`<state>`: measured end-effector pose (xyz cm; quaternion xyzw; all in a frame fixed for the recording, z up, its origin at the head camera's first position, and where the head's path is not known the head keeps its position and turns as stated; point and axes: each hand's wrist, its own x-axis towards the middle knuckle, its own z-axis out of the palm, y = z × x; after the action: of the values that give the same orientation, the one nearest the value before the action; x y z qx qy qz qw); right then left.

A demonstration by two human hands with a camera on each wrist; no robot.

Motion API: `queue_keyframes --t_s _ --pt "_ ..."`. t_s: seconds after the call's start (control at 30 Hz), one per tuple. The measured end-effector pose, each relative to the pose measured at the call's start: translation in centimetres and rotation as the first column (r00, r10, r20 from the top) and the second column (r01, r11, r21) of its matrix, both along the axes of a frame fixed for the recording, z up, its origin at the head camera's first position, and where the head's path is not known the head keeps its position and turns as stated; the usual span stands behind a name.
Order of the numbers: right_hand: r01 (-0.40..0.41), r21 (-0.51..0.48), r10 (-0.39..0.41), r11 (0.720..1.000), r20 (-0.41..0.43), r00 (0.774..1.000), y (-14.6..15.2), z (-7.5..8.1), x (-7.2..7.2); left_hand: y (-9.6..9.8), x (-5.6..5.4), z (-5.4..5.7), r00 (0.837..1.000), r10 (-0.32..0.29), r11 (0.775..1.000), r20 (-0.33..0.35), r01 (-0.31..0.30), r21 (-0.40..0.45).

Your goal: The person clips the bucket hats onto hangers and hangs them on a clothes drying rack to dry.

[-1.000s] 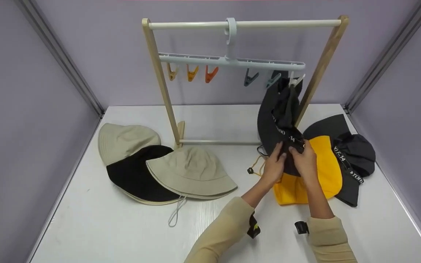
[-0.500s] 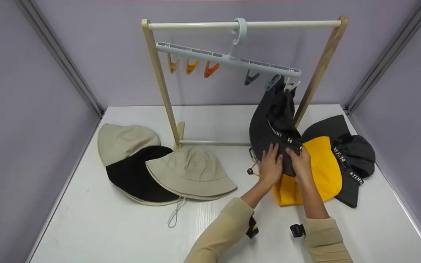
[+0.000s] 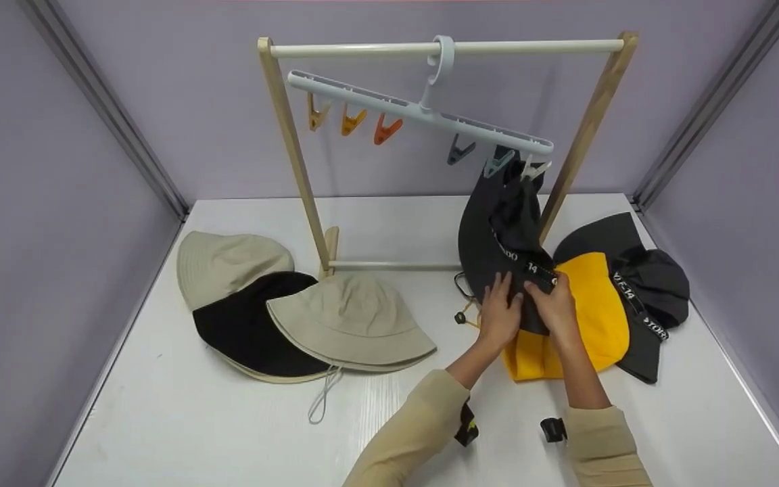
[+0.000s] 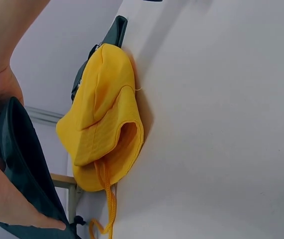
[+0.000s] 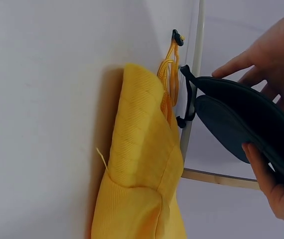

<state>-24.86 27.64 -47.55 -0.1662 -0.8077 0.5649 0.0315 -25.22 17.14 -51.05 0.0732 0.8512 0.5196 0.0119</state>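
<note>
A dark grey hat with a lettered band (image 3: 487, 233) hangs by its top from the white clip (image 3: 533, 169) at the right end of a pale blue clip hanger (image 3: 389, 105). My left hand (image 3: 500, 316) lies with straight fingers on the hat's lower left side. With thumb in front and fingers behind, my right hand (image 3: 555, 308) pinches the lower right edge, near the band. The right wrist view shows the hat's hollow underside (image 5: 261, 112) between both hands. Below it, a yellow bucket hat (image 4: 102, 104) lies on the table; its orange cord trails out.
The hanger hooks over the bar of a wooden rack (image 3: 518, 47) and tilts down to the right. Several coloured clips hang from it, among them an orange clip (image 3: 386, 128). Beige hats (image 3: 356, 325) and a black one (image 3: 254, 331) lie left. Another dark hat (image 3: 656, 291) lies right.
The hanger has tipped from nearly level to right end down, its hook shifting slightly right. The dark hat has come lower and left. My left fingers have straightened out over it.
</note>
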Motion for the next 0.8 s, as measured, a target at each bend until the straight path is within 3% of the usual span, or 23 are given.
queue_keyframes --t_s 0.27,0.4,0.47,0.5,0.57,0.6,0.7,0.73,0.8 --pt "-0.004 -0.013 0.004 1.000 -0.008 1.000 0.1 0.3 0.5 -0.2 0.1 -0.2 0.997 0.071 0.995 -0.021 -0.069 0.078" --pt "-0.009 -0.022 0.009 1.000 0.002 1.000 0.3 0.5 1.0 -0.3 0.5 -0.4 0.985 0.169 0.960 0.036 -0.173 0.219" --pt "0.005 -0.016 -0.005 1.000 -0.013 1.000 0.5 0.5 1.4 -0.3 0.8 -0.4 0.968 0.225 0.913 0.114 -0.250 0.323" --pt "0.022 -0.017 -0.022 1.000 -0.028 0.999 0.7 0.5 1.6 -0.3 0.9 -0.5 0.955 0.245 0.878 0.166 -0.292 0.380" --pt "0.074 -0.019 -0.075 0.997 -0.078 0.994 1.1 0.4 1.9 -0.2 1.2 -0.5 0.921 0.264 0.785 0.287 -0.378 0.491" --pt "0.113 -0.029 -0.116 0.993 -0.106 0.988 1.4 0.4 2.1 -0.1 1.3 -0.6 0.902 0.258 0.728 0.347 -0.418 0.544" --pt "0.232 -0.078 -0.242 0.970 -0.149 0.959 2.5 0.0 2.5 0.2 1.6 -0.6 0.838 0.225 0.585 0.497 -0.524 0.619" --pt "0.268 -0.106 -0.281 0.958 -0.146 0.949 3.0 -0.1 2.7 0.3 1.8 -0.7 0.816 0.219 0.548 0.534 -0.556 0.625" --pt "0.328 -0.188 -0.352 0.926 -0.112 0.929 3.9 -0.3 3.0 0.5 2.1 -0.7 0.781 0.215 0.507 0.586 -0.603 0.616"
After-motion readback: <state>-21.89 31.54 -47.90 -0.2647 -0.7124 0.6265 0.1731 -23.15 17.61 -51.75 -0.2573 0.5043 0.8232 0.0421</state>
